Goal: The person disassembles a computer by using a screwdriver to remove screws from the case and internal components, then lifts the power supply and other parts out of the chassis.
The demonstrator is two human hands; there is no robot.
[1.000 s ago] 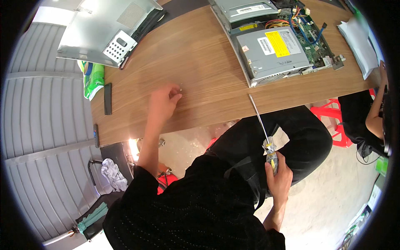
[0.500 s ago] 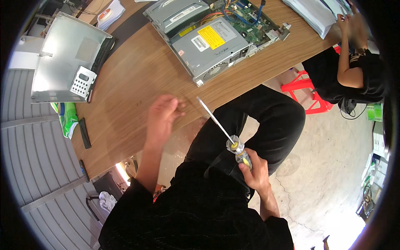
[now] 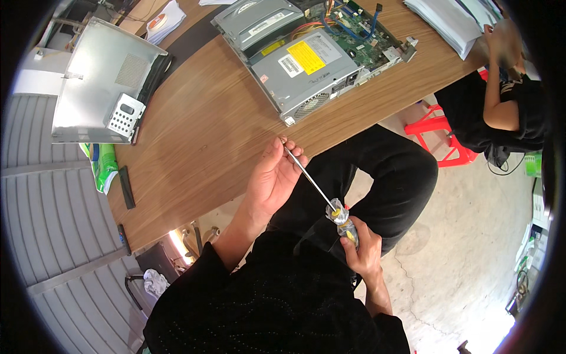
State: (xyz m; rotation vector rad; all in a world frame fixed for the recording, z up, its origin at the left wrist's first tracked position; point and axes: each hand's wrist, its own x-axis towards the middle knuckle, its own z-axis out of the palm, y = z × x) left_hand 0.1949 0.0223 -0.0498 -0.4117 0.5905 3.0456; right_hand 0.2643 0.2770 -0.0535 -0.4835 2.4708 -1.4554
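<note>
A: Where is the screwdriver (image 3: 318,189)?
B: Just right of the frame's centre, tilted, its tip toward the upper left. The right hand (image 3: 364,245) has its fingers wrapped round the handle, covering the rear end.
A: And the left hand (image 3: 276,177)?
B: At the centre, palm up, thumb and fingertips bunched at the tip. They hide the very end, so I cannot tell whether they pinch the metal or some small piece.
A: What lies beyond?
B: An opened computer case (image 3: 300,76), upper centre, on the wooden table (image 3: 194,147). The top edge cuts it off; a grey power supply with a yellow label shows plainly, but cables partly cover the green board (image 3: 359,44).
A: Upper left?
B: A metal cover (image 3: 97,88), whole, overlapping a green packet (image 3: 105,168) so that only its lower part shows. The dark bar (image 3: 127,187) beside it is hard to identify.
A: The right side?
B: A stack of papers (image 3: 442,23), cropped above, and another person (image 3: 501,112) near the rim, blurred at the head. Whatever that person's hands hold is unclear.
</note>
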